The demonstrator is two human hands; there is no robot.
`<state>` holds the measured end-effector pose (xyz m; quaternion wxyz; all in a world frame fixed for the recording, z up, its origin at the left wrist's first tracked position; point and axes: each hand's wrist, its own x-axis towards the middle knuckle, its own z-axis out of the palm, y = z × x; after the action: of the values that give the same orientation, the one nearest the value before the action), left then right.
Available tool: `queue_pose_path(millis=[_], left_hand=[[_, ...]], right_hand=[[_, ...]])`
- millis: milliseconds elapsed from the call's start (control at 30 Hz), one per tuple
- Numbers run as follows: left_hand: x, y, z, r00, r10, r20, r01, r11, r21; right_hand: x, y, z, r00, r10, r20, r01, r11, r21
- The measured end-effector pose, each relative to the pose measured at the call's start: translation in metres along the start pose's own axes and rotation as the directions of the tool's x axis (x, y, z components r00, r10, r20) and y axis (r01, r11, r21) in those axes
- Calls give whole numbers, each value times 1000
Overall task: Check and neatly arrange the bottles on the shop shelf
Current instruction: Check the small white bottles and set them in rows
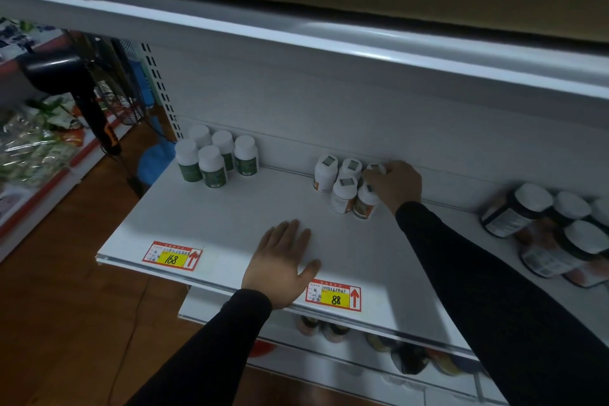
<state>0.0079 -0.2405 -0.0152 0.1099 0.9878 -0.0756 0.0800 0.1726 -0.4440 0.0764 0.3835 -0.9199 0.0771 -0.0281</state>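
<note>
On the white shelf (230,224) several small white bottles with orange labels (342,191) stand grouped at the back middle. My right hand (395,186) reaches over the right side of that group, its fingers curled on the cap of the back right bottle (375,169). My left hand (283,260) lies flat, fingers spread, on the shelf near its front edge, holding nothing. Several white bottles with green labels (216,158) stand at the back left. Larger dark bottles with white caps (540,217) stand at the right.
Red and yellow price tags marked 168 (173,256) and 88 (333,298) sit on the shelf's front edge. A shelf overhead (296,33) limits the height. More bottles (412,359) fill the lower shelf. A black fan (82,89) and packaged goods (33,148) stand left.
</note>
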Motion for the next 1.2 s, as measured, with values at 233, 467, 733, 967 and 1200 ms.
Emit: queue_pose_path(millis=[233,467,733,967,1200], left_hand=[[0,1,-3,1000,-5,26,5,1000,0],[1,0,-3,1000,-3,31,3,1000,-10],[2,2,-9,998,-6,64,8,1000,-25],[9,11,-30,981,-51,188,77,988,-133],[24,69,-90,933,-129,336,339,627,-701]], right_hand=[[-2,-1,-1,1000,-6,-27,7,1000,27],[-9,-7,-18,991,-103,-83,105,994,11],[-28,-9,-57,958,-182,-223,213,970,120],[-57,0,-83,945,-140,-295,198,964,177],[-98,5,-83,975,-128,-179,173,949,265]])
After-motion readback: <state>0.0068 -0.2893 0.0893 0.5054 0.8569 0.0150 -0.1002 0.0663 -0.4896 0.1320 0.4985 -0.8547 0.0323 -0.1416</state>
